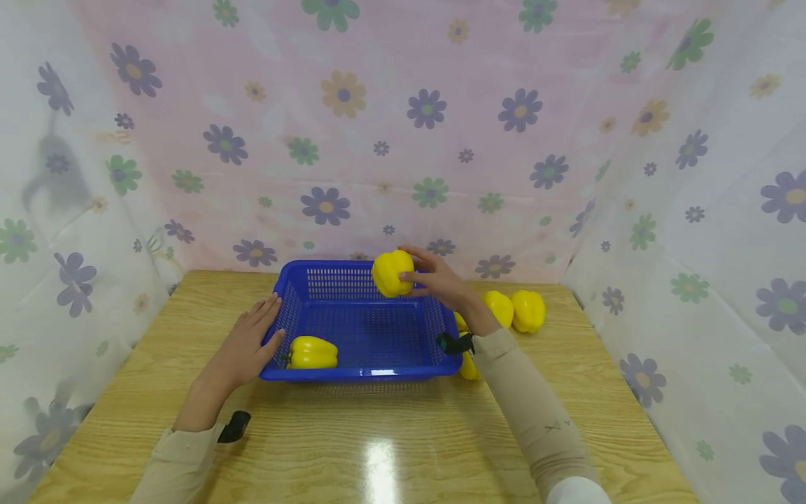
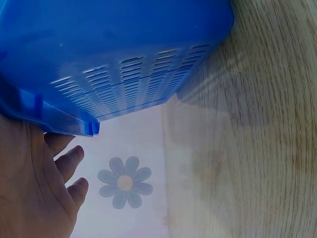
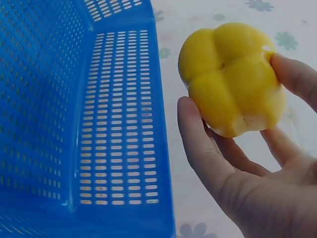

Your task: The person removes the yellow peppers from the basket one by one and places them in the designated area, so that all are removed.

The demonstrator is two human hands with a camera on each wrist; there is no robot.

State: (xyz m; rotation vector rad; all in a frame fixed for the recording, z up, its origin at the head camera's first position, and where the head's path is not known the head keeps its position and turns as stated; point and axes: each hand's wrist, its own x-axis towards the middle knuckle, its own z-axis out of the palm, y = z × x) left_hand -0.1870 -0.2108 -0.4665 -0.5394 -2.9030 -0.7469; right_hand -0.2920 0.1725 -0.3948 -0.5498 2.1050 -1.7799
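Note:
My right hand (image 1: 437, 280) grips a yellow bell pepper (image 1: 393, 273) above the back right part of a blue plastic basket (image 1: 362, 373). In the right wrist view, the thumb and fingers curl round that pepper (image 3: 230, 82), its lobed end towards the camera. At the basket's left rim rests my left hand (image 1: 242, 344), its fingers stretched along the edge. The left wrist view has this hand (image 2: 37, 183) against the rim, beside the slotted outer wall (image 2: 124, 74). Another yellow bell pepper (image 1: 313, 353) lies inside the basket at the front left corner.
Right of the basket on the wooden table (image 1: 302, 441) lie several more yellow peppers, including one at the far right (image 1: 528, 311) and one beside it (image 1: 499, 308). The right forearm partly hides others. A flowered curtain (image 1: 390, 126) encloses the table at the back and sides.

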